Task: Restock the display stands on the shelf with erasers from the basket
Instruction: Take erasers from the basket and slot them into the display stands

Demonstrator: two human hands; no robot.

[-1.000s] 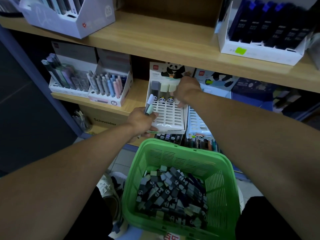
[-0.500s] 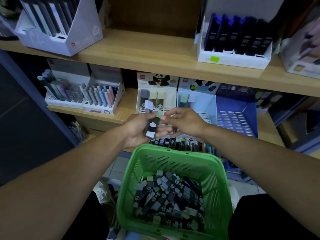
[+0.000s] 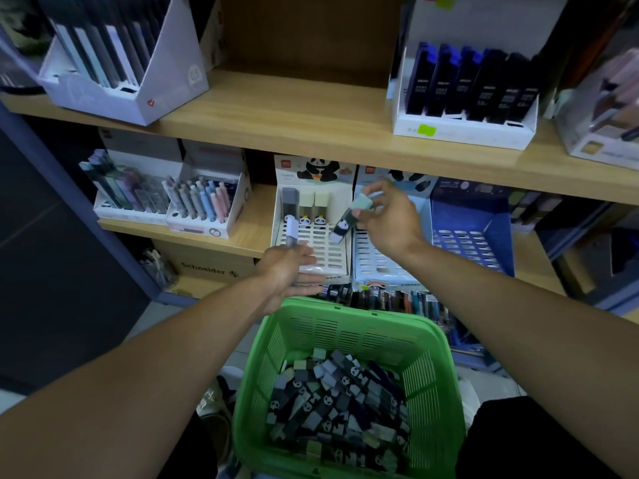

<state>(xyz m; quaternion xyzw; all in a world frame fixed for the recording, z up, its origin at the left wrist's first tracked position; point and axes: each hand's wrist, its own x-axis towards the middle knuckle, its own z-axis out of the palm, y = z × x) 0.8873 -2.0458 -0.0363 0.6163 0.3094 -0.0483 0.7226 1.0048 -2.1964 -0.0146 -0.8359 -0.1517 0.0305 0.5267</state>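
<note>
Right now the right hand point(image 3: 387, 219) pinches a panda eraser point(image 3: 347, 219) above the white display stand point(image 3: 311, 250), ready to slot it; the left hand point(image 3: 287, 271), fingers curled, grips a second eraser point(image 3: 291, 233) upright; next comes lining it up with a free slot; the green basket point(image 3: 345, 326) sits below, well stocked.

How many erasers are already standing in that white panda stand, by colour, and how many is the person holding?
In the white panda stand:
Grey eraser: 1
Cream erasers: 2
In the hands:
Left hand, eraser with a white end: 1
Right hand, eraser with a pale green end: 1
Total: 5
</note>
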